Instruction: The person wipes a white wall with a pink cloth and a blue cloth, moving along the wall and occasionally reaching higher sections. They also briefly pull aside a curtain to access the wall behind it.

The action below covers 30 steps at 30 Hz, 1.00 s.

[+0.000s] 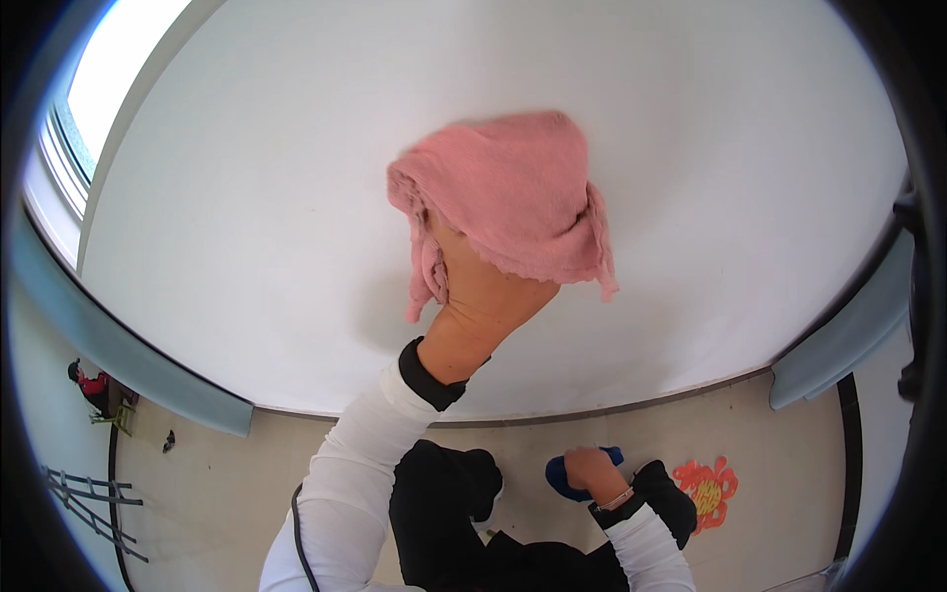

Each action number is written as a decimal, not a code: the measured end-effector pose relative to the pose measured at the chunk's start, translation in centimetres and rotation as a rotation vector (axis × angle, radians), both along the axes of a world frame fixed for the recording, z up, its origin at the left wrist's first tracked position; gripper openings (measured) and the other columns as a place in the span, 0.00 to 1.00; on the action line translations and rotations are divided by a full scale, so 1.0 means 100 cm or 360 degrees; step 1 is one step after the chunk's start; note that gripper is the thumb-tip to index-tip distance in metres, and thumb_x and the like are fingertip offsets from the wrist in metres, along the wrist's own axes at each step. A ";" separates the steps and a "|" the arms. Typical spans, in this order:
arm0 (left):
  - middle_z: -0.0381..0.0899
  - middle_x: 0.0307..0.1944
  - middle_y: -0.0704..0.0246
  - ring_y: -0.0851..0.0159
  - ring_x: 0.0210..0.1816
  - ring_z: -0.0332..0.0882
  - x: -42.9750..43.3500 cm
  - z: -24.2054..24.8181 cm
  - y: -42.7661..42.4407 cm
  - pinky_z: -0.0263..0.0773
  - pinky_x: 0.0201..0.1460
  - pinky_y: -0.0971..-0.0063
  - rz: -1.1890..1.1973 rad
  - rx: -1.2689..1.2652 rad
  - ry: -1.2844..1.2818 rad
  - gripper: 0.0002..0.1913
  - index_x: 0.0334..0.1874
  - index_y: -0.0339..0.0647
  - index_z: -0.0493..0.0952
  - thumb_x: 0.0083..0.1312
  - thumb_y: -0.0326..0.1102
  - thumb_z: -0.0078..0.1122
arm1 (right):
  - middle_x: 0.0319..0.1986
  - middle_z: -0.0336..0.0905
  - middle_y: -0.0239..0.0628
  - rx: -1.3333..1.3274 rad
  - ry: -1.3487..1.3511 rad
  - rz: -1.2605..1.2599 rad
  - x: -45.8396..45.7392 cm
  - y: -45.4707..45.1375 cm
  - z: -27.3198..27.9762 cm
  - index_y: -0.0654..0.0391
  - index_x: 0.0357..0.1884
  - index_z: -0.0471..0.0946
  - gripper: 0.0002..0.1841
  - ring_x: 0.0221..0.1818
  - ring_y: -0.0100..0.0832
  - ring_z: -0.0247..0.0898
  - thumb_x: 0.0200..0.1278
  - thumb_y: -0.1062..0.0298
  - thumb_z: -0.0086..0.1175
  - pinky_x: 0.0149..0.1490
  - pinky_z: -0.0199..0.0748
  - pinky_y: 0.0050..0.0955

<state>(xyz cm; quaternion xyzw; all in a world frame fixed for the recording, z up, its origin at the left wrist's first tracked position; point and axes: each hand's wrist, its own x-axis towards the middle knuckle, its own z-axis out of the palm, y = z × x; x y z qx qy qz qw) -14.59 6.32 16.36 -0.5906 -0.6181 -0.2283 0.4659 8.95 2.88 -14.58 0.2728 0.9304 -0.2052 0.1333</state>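
A pink terry cloth (510,185) is spread against the white wall (296,244) in front of me. My left hand (492,277) holds it, with the cloth draped over the fingers and its edges hanging beside the wrist. The fingers themselves are hidden under the fabric. Lower down, beside my right knee, my right hand (588,468) grips a blue item (560,482), perhaps a folded cloth. Part of that item shows on either side of the fist. Faint shadows fall on the wall around the pink cloth.
A bright window (74,148) is at the upper left. Blue-grey bands (185,396) run along both sides of the wall. On the tiled floor lies an orange-and-yellow flower decal (708,496). A ladder (96,507) and a person on a chair (95,388) appear at left.
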 end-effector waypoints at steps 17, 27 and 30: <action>0.76 0.53 0.72 0.63 0.58 0.69 0.057 0.015 0.007 0.62 0.60 0.60 -0.0196 -0.0225 -0.0074 0.20 0.60 0.45 0.67 0.70 0.43 0.55 | 0.34 0.85 0.50 0.0047 0.0126 -0.0059 0.018 -0.010 0.009 0.58 0.33 0.85 0.08 0.39 0.52 0.83 0.53 0.70 0.57 0.41 0.81 0.46; 0.82 0.51 0.64 0.55 0.59 0.74 0.100 -0.134 0.044 0.59 0.68 0.54 -0.0769 -0.1198 -0.0247 0.13 0.51 0.42 0.79 0.69 0.37 0.50 | 0.38 0.86 0.50 -0.0030 0.0080 -0.0175 0.022 -0.007 0.022 0.57 0.33 0.87 0.08 0.43 0.50 0.83 0.52 0.70 0.59 0.45 0.81 0.44; 0.83 0.42 0.65 0.56 0.54 0.77 0.105 -0.178 0.017 0.63 0.63 0.52 -0.0991 -0.1577 -0.0727 0.11 0.45 0.45 0.82 0.65 0.36 0.52 | 0.41 0.86 0.49 -0.0055 -0.0067 -0.0212 0.033 -0.001 0.039 0.55 0.38 0.87 0.11 0.46 0.50 0.83 0.51 0.71 0.60 0.48 0.81 0.43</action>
